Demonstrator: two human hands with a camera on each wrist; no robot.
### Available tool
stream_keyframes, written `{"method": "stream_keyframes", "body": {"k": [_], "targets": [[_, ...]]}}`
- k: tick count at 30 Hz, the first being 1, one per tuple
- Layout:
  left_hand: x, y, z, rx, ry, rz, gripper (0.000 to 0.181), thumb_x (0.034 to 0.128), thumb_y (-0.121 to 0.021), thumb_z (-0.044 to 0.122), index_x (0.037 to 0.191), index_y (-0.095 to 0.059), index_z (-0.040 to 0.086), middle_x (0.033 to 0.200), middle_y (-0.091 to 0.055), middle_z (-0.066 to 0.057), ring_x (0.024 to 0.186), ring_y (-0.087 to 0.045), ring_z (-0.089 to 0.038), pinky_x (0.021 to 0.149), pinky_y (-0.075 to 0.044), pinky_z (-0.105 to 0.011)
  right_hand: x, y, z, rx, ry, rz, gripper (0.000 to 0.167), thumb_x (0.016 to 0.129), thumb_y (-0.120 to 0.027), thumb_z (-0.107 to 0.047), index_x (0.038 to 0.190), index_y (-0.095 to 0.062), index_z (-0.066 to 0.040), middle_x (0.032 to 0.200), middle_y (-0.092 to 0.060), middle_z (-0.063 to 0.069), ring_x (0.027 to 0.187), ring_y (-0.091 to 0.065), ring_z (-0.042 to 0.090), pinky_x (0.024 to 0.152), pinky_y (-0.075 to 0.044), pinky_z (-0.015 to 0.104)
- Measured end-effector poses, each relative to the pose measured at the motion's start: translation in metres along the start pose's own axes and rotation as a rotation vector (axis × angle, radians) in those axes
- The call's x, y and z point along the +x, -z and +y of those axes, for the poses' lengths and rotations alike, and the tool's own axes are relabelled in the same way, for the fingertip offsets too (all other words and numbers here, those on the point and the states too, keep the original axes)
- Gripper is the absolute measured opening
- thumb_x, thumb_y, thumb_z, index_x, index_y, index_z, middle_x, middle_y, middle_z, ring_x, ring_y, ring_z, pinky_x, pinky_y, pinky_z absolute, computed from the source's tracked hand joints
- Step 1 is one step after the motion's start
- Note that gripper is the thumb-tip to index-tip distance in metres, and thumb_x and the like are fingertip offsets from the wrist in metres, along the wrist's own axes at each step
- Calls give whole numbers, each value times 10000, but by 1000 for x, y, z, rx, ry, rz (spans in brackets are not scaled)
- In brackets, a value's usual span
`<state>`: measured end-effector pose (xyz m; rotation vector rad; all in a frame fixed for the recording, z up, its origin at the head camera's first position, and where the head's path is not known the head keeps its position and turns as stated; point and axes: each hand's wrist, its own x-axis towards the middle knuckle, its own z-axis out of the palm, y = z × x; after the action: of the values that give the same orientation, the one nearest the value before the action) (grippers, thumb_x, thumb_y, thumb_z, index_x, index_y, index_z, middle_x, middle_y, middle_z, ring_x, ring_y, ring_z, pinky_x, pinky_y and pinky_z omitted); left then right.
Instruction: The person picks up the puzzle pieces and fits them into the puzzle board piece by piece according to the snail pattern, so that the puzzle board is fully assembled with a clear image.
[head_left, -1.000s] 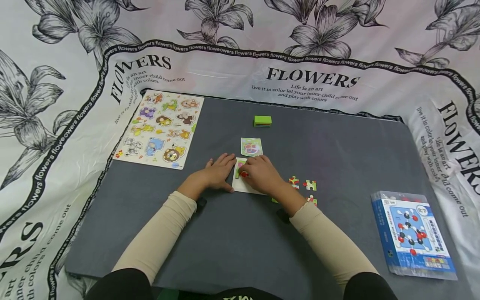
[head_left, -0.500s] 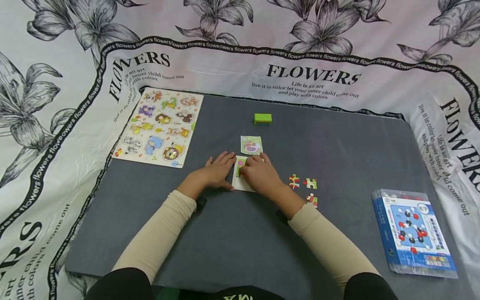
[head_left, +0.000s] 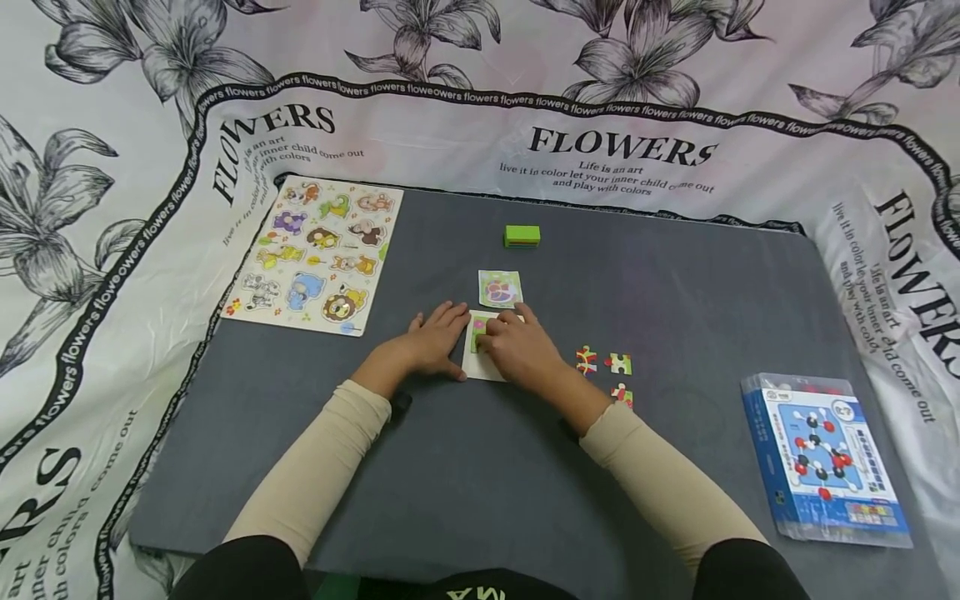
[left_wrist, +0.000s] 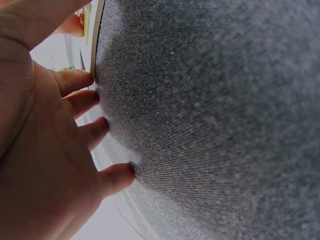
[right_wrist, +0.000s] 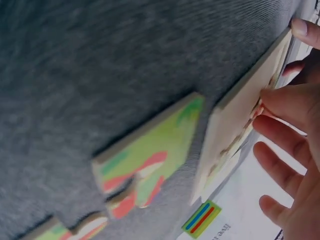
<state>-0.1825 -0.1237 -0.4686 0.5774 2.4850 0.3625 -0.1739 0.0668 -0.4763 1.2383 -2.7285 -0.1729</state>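
Right wrist: right fingers [right_wrist: 280, 134] tight on reddish piece [right_wrist: 258, 108], its long axis unclear; board [right_wrist: 239, 112] aslant

R hand [head_left: 521, 354] hides pt. of board [head_left: 477, 364] — puzzle pc. [right_wrist: 150, 137] blurry in R wrist view, 2nd pc. [right_wrist: 61, 235] cut off.
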Motion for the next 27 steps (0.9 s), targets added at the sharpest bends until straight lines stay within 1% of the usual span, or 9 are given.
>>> {"method": "stream_keyframes", "body": {"k": [2,6,8,12,16,21,24,27], "targets": [[0,1,1,2,4,-7,1031,834,-745,440,1570,-115,88,1644,-1,-69,1507,53,-264,1148,-89,-615,0,1,-1,-23,3,-3,193,931,-612,-148,1051,-756,-193,1019,-680,23,1037,-601,252,1029,-355,514],[0,2,3,4,1,5,1023,834,-749,428,1567,-127,79,1643,-17,-79,1508,37,-273,1144,-99,-621,-1,4,-3,-38,-11,-13,203,946,-584,-137,1066,-747,-154,1045,-670,41,1046,-584,261,1027,-350,519],[0,3,4,4,-2,6,1017,835,-750,421,1565,-133,73,1642,-25,-86,1507,33,-279,1142,-101,-624,-3,6,-4,-2,-32,-24,206,949,-584,-141,1080,-742,-156,1058,-662,39,1069,-573,268,1028,-347,527],[-2,4,6,-8,-5,4,1012,835,-754,410,1562,-143,62,1640,-36,-97,1506,26,-290,1139,-100,-630,-7,9,-1,103,-64,-66,222,951,-604,-180,1145,-712,-182,1116,-645,19,1129,-548,273,1048,-335,529],[-2,0,7,-19,-9,2,1012,834,-753,414,1562,-145,62,1640,-40,-96,1506,17,-294,1136,-104,-633,-12,9,4,191,-62,-95,262,949,-623,-234,1200,-686,-194,1176,-641,16,1167,-545,275,1062,-332,523],[1,-2,9,-14,-15,-3,1022,834,-749,428,1564,-132,65,1640,-33,-93,1507,19,-288,1138,-112,-627,-26,18,24,312,-91,-101,327,930,-659,-248,1246,-671,-166,1198,-644,50,1180,-545,282,1067,-325,502],[2,0,8,-16,-13,1,1029,832,-752,425,1565,-126,67,1641,-27,-92,1507,25,-285,1141,-101,-623,-38,24,41,353,-119,-86,343,903,-698,-231,1233,-677,-137,1167,-659,72,1160,-555,294,1058,-333,506],[0,3,7,-11,6,13,1033,826,-760,418,1565,-129,68,1641,-30,-91,1507,26,-286,1142,-96,-623,-50,28,58,371,-147,-73,367,880,-727,-218,1227,-673,-112,1162,-660,96,1154,-557,310,1052,-333,521]]}}
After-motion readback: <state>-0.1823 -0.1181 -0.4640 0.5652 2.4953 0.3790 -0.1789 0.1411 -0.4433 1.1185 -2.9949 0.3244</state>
